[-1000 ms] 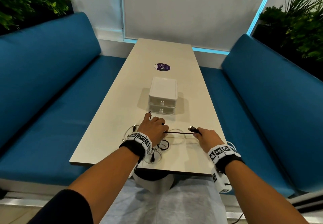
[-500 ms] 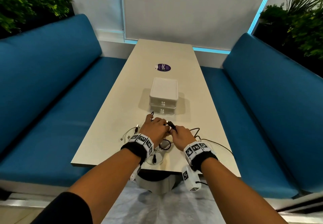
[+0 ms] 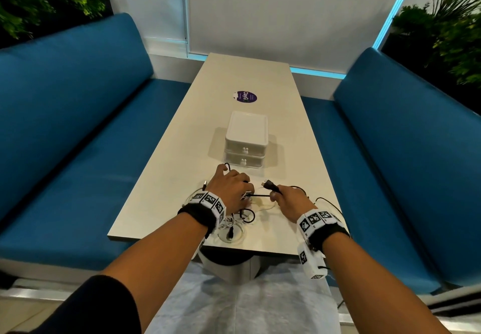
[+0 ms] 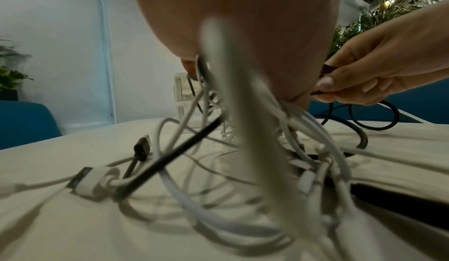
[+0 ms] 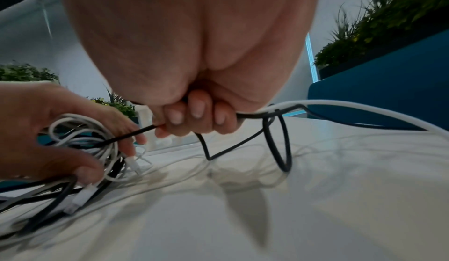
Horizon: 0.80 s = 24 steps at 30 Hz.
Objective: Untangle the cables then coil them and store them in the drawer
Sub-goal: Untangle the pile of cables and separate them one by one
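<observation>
A tangle of white and black cables (image 3: 234,225) lies at the near end of the pale table (image 3: 177,177). My left hand (image 3: 234,185) grips the tangle (image 5: 80,130), fingers curled through its loops. My right hand (image 3: 278,195) is a fist around one black cable (image 3: 260,196), whose plug (image 3: 269,184) sticks out above the fingers. A short taut stretch of black cable (image 5: 131,134) runs between the hands. Slack black loops (image 5: 279,140) trail to the right. The white two-drawer unit (image 3: 246,138) stands just beyond the hands, both drawers closed.
Blue benches (image 3: 78,125) (image 3: 403,151) flank the narrow table. A purple round sticker (image 3: 246,96) lies past the drawer unit. Loose white plugs (image 4: 92,182) rest on the table by the tangle. Plants stand behind both benches.
My right hand came in against the left hand, then drew right again, pulling out a short length of black cable. The left hand stayed on the tangle.
</observation>
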Each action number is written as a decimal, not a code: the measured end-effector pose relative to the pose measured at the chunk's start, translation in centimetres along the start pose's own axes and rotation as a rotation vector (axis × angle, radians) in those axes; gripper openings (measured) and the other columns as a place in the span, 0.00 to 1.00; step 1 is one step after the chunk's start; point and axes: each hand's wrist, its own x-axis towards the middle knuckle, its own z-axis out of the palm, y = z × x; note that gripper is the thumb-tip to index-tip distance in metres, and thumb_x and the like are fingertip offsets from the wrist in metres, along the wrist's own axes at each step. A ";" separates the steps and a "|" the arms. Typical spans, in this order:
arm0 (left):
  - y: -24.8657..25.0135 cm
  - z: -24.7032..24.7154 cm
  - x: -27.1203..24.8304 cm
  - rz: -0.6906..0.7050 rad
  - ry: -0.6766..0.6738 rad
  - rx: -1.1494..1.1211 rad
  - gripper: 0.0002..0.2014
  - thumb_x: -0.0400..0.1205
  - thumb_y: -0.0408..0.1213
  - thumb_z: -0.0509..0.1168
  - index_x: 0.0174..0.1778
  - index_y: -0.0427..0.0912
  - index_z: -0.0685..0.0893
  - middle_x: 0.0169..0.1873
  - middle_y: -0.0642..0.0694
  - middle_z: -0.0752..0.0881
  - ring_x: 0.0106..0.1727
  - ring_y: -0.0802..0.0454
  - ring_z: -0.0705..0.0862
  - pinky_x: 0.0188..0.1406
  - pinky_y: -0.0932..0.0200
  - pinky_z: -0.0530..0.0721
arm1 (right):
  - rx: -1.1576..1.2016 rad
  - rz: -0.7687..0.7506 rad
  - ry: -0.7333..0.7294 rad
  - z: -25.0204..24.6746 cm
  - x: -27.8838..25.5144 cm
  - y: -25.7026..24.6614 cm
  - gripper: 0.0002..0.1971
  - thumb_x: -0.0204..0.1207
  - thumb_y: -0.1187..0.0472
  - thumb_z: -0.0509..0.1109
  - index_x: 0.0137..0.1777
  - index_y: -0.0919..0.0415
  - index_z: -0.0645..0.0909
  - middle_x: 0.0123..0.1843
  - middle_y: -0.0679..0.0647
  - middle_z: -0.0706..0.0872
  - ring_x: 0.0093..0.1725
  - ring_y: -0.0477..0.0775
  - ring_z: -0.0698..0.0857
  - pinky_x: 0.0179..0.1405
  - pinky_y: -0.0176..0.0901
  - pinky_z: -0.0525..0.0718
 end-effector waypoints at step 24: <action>-0.4 0.0 -0.3 -0.138 -0.069 -0.283 0.19 0.83 0.47 0.64 0.71 0.54 0.78 0.60 0.47 0.79 0.64 0.47 0.78 0.78 0.42 0.54 | -0.014 -0.015 0.013 1.8 -0.8 -0.7 0.17 0.84 0.46 0.61 0.60 0.60 0.78 0.50 0.64 0.86 0.49 0.64 0.84 0.44 0.48 0.79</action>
